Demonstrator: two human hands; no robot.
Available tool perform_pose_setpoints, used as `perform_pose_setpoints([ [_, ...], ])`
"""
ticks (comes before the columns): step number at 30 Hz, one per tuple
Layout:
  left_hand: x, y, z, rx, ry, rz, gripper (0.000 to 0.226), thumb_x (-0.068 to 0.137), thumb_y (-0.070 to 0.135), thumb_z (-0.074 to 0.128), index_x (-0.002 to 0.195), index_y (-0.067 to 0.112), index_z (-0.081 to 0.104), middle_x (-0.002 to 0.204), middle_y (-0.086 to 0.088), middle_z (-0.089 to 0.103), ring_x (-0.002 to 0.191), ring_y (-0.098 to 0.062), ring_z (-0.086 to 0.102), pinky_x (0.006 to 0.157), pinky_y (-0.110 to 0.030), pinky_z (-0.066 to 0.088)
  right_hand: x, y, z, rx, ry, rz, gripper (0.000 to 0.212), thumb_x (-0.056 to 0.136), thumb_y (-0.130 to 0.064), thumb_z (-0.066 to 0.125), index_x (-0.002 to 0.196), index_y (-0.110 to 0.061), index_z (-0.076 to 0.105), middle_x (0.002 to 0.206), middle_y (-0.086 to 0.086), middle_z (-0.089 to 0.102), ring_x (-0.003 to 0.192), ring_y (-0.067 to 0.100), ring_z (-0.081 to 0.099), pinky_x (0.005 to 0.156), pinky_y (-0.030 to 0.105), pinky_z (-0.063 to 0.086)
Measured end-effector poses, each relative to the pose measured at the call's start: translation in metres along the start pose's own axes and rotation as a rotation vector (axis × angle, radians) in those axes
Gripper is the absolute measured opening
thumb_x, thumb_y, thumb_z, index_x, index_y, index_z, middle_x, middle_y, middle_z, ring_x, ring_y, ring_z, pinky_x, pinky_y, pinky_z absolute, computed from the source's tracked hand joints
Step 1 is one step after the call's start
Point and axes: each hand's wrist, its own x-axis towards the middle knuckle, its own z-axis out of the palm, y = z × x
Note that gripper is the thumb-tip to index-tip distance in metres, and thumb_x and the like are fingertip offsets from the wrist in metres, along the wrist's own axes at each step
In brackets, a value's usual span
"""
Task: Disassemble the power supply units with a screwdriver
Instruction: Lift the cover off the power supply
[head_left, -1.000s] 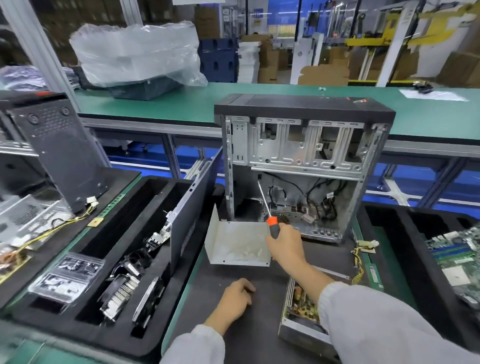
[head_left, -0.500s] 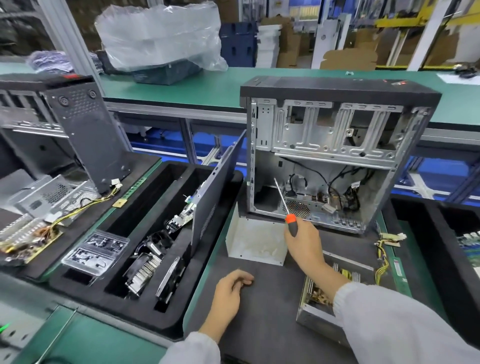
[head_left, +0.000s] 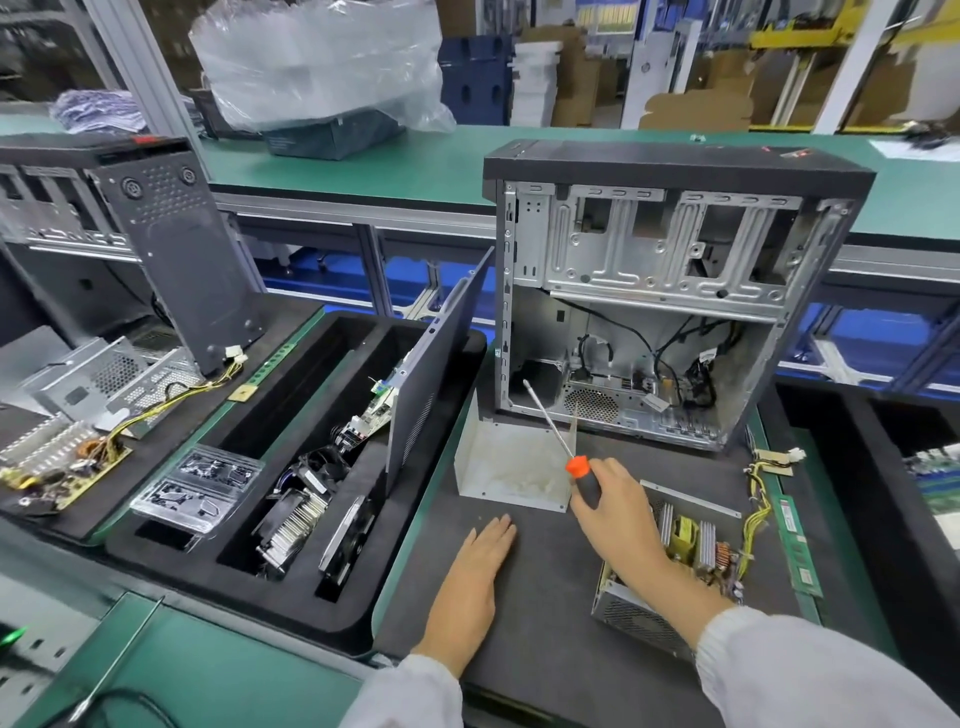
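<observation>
Power supply (head_left: 675, 566) sits opened on the surface under your right wrist. Right hand (head_left: 615, 512) grips the screwdriver (head_left: 563, 452), left hand (head_left: 475, 577) lies flat, empty. Careless swing could jab exposed board.

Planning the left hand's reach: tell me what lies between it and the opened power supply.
In the head view, only bare black mat separates the left hand from the opened power supply; the right forearm crosses above the supply.

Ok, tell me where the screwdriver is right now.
In the head view, the screwdriver is right of centre, gripped by the right hand, its shaft slanting up-left over the white metal cover toward the open computer case.
</observation>
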Motion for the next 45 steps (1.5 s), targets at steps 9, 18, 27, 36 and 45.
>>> perform_pose_setpoints([
  [9,0.001,-0.006,-0.009,-0.232,0.134,-0.16,0.054,0.095,0.004,0.055,0.144,0.022,0.041,0.15,0.009,0.034,0.14,-0.003,0.03,0.114,-0.014,0.025,-0.002,0.005,0.006,-0.052,-0.062,-0.002,0.011,0.089,-0.018,0.061,0.097,-0.011,0.06,0.086,0.0,0.051,0.08,0.019,0.055,0.065,0.03,0.042],
  [18,0.005,-0.008,-0.013,-0.263,0.203,-0.232,0.035,0.086,-0.004,0.066,0.114,0.017,0.067,0.115,0.006,0.063,0.1,-0.003,0.061,0.096,-0.021,0.049,-0.003,0.004,0.007,-0.065,-0.096,-0.036,0.01,0.09,-0.02,0.06,0.098,-0.017,0.06,0.084,-0.005,0.051,0.08,0.018,0.056,0.066,0.031,0.044],
  [27,0.003,-0.016,-0.013,0.084,0.039,-0.057,0.034,0.1,0.008,0.049,0.132,0.014,0.06,0.143,0.003,0.051,0.136,-0.01,0.043,0.116,-0.015,0.021,-0.003,0.006,0.008,-0.075,-0.1,-0.043,0.012,0.089,-0.02,0.06,0.101,-0.017,0.061,0.082,-0.008,0.047,0.079,0.017,0.055,0.062,0.027,0.036],
  [36,0.0,-0.011,-0.018,0.274,0.13,0.137,0.035,0.056,0.0,0.091,0.086,0.015,0.079,0.095,0.002,0.075,0.083,-0.012,0.073,0.073,-0.021,0.057,-0.004,0.005,0.008,-0.091,-0.12,-0.05,0.012,0.088,-0.021,0.06,0.1,-0.016,0.06,0.084,-0.003,0.05,0.077,0.018,0.055,0.059,0.027,0.035],
  [45,0.044,0.05,-0.019,0.182,0.01,0.288,0.036,0.093,0.024,0.064,0.128,0.015,0.062,0.132,0.001,0.059,0.116,-0.016,0.06,0.099,-0.033,0.05,-0.006,0.022,-0.033,-0.034,-0.158,0.001,0.006,0.089,-0.025,0.06,0.086,-0.019,0.059,0.075,-0.002,0.062,0.072,0.019,0.058,0.063,0.035,0.046],
])
